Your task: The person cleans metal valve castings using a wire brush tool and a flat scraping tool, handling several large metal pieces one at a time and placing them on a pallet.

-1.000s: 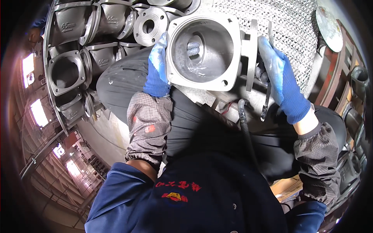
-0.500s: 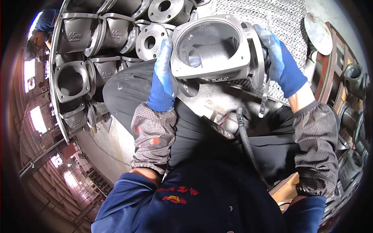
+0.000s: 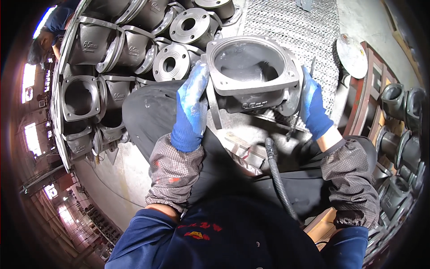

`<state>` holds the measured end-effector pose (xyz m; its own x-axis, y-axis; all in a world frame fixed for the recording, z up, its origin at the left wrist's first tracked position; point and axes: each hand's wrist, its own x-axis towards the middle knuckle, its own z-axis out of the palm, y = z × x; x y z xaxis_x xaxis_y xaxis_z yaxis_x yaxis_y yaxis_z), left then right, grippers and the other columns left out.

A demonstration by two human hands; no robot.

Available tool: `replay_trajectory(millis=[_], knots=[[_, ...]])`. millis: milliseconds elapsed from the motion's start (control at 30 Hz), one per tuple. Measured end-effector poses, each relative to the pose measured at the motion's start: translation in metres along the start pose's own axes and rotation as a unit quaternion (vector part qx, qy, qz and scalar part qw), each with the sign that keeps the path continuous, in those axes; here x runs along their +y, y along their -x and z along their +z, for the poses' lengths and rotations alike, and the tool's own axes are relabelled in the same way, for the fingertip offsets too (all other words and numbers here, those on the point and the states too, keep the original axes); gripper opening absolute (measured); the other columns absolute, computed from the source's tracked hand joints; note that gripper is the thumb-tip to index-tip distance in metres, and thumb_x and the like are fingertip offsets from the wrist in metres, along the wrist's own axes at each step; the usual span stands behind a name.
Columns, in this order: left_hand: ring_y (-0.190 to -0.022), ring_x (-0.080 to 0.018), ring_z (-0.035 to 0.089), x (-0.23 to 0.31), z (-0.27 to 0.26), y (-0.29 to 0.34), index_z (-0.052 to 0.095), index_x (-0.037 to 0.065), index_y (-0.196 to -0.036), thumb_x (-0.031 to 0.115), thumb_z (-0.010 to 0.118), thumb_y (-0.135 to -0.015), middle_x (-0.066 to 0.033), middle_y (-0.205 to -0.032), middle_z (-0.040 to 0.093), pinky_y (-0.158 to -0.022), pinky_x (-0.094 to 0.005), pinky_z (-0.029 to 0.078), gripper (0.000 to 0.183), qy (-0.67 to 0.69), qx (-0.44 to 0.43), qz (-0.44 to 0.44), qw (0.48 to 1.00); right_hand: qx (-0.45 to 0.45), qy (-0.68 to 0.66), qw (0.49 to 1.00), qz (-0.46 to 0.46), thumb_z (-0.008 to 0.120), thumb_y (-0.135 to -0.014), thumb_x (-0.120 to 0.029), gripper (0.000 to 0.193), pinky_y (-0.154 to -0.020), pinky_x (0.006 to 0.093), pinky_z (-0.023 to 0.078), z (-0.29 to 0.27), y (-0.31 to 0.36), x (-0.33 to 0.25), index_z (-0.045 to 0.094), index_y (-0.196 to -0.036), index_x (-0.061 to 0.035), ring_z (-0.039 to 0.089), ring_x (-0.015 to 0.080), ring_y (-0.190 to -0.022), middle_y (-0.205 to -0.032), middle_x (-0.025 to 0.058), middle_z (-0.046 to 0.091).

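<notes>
Between my two gloved hands I hold a grey cast-metal valve body (image 3: pixel 255 96), off the floor and in front of my knees. Its wide square-flanged opening faces up toward me, and the hollow inside shows. My left hand (image 3: pixel 192 103), in a blue glove worn pale at the fingers, presses against the round flange on the left. On the opposite flange my right hand (image 3: pixel 312 101) grips from the side, its fingertips partly hidden behind the metal. Raised lettering marks the near wall of the casting.
Similar valve bodies (image 3: pixel 80 98) are stacked in rows at the left. More castings (image 3: pixel 396 143) stand along the right. A textured mat (image 3: pixel 291 27) lies ahead, with a round pale disc (image 3: pixel 352 56) beside it. A ribbed hose (image 3: pixel 278 179) runs between my legs. Another person (image 3: pixel 51 31) is at far left.
The valve body has come lower and nearer to me, turned so its near side wall shows more. Both hands moved with it, keeping their hold on the two ends.
</notes>
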<state>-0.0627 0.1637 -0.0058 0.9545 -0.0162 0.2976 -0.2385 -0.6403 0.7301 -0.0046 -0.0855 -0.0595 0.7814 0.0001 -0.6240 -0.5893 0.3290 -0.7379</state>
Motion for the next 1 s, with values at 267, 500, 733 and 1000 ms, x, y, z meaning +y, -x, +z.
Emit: replay_trajectory(millis=[267, 500, 733, 1000], knots=[[-0.119, -0.0365, 0.047, 0.025, -0.004, -0.004, 0.053, 0.003, -0.121, 0.0, 0.054, -0.085, -0.0281, -0.13, 0.044, -0.098, -0.0362, 0.039, 0.037, 0.069, -0.03, 0.092, 0.993, -0.038, -0.147, 0.987, 0.045, 0.039, -0.095, -0.034, 0.038, -0.072, 0.0326, 0.051, -0.017, 0.02, 0.035, 0.054, -0.115, -0.0051, 0.059, 0.0207, -0.081, -0.098, 0.0104, 0.059], [-0.125, -0.0439, 0.037, 0.024, -0.004, -0.024, 0.047, 0.003, -0.127, 0.007, 0.068, -0.076, -0.0352, -0.135, 0.031, -0.1, -0.0411, 0.036, 0.056, -0.121, -0.146, 0.312, 0.931, 0.037, -0.112, 0.99, 0.076, 0.042, -0.093, -0.036, 0.043, -0.088, 0.0367, 0.044, -0.021, 0.004, 0.024, 0.052, -0.117, -0.0025, 0.054, 0.0239, -0.097, -0.11, 0.0124, 0.057], [-0.096, -0.0155, 0.052, 0.043, 0.012, -0.06, 0.014, -0.007, -0.141, 0.033, 0.071, -0.077, -0.0143, -0.115, 0.051, -0.079, -0.0247, 0.044, 0.094, 0.102, -0.189, -0.054, 0.975, 0.071, -0.07, 0.995, 0.02, 0.038, -0.094, -0.04, 0.041, -0.066, 0.0312, 0.044, -0.022, -0.014, 0.004, 0.058, -0.1, -0.0045, 0.054, 0.0163, -0.074, -0.087, 0.0077, 0.059], [-0.11, -0.0217, 0.052, -0.009, 0.006, -0.059, 0.035, -0.005, -0.134, 0.024, 0.053, -0.092, -0.0151, -0.122, 0.053, -0.093, -0.0297, 0.042, 0.054, 0.268, -0.104, -0.072, 0.955, 0.032, 0.03, 0.997, -0.059, 0.046, -0.093, -0.041, 0.033, -0.037, 0.0233, 0.025, 0.003, 0.014, -0.003, 0.051, -0.075, -0.0138, 0.031, 0.0071, -0.039, -0.05, -0.0048, 0.037]])
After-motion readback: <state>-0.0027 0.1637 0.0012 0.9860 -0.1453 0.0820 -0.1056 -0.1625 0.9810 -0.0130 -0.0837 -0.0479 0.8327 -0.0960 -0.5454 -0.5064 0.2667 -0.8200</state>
